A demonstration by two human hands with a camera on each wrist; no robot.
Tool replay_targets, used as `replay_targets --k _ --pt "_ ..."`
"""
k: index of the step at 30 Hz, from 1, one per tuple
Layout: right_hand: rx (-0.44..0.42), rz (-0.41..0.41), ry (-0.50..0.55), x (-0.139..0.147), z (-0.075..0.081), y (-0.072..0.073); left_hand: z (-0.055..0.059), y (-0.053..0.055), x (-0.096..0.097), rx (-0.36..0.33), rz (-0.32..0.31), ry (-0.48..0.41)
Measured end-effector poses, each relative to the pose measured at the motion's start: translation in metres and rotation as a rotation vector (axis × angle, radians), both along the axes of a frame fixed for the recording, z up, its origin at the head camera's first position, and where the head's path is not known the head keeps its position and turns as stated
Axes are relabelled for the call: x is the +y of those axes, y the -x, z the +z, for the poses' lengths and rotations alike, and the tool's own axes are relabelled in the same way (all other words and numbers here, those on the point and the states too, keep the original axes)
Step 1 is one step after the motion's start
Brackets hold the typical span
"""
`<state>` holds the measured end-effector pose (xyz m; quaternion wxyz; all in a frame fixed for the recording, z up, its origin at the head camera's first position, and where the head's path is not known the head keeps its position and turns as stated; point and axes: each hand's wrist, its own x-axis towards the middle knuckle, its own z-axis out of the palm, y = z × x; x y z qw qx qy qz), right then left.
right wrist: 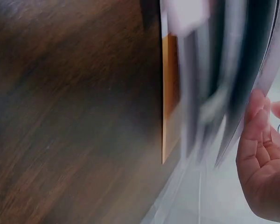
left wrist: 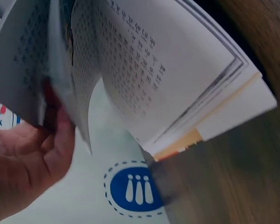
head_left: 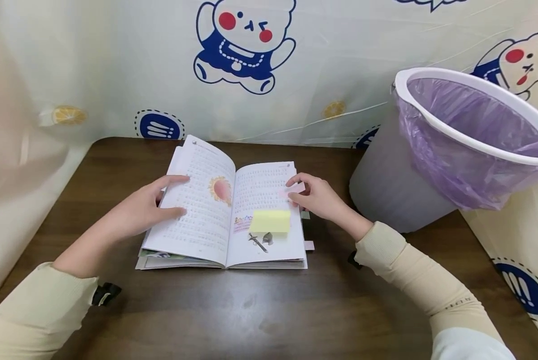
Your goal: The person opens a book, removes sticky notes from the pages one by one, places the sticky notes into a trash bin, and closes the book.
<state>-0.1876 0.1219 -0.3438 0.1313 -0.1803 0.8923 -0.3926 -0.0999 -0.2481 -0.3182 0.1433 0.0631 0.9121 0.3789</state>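
Note:
An open book (head_left: 206, 220) with printed pages lies on the dark wooden table. My left hand (head_left: 136, 207) grips the outer edge of its raised left-hand pages, with fingers curled behind the paper in the left wrist view. At the right page's outer edge, my right hand (head_left: 318, 196) pinches a pale pink sticky note (head_left: 298, 188) between thumb and forefinger. Its other fingers are curled by the page edge in the right wrist view. Lower on that page sits a yellow sticky note (head_left: 271, 221). A pink tab (head_left: 310, 245) sticks out from the pages below.
To the right stands a grey trash bin (head_left: 377, 185) with a white rim and a purple bag liner (head_left: 453, 175). A patterned curtain (head_left: 332, 60) hangs behind and beside the table (head_left: 233, 315).

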Motion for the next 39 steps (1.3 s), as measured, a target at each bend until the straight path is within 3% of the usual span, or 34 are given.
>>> replay_targets --k 4,8,14,19,23,31,34,39 --pt "0.051 0.016 -0.018 0.001 -0.001 0.002 -0.004 0.004 -0.006 -0.007 -0.034 0.118" --pt "0.125 0.045 -0.076 0.001 -0.003 0.003 -0.01 0.007 -0.008 -0.008 -0.064 0.136" --pt "0.2 0.088 -0.225 -0.001 -0.006 0.0 -0.01 0.008 -0.005 -0.021 -0.036 0.215" --pt "0.304 0.166 -0.329 -0.003 -0.01 -0.004 -0.006 0.01 0.006 -0.031 -0.023 0.401" --pt "0.371 0.263 -0.352 -0.006 -0.014 -0.006 -0.005 0.01 0.021 0.01 -0.055 0.558" --pt "0.268 0.371 -0.378 -0.007 -0.018 -0.013 -0.007 0.018 0.058 0.028 -0.086 0.697" --pt "0.234 0.397 -0.37 -0.006 -0.021 -0.015 -0.008 0.019 0.068 0.088 -0.092 0.71" --pt "0.209 0.415 -0.365 -0.005 -0.024 -0.018 -0.01 0.019 0.082 0.221 -0.144 0.658"
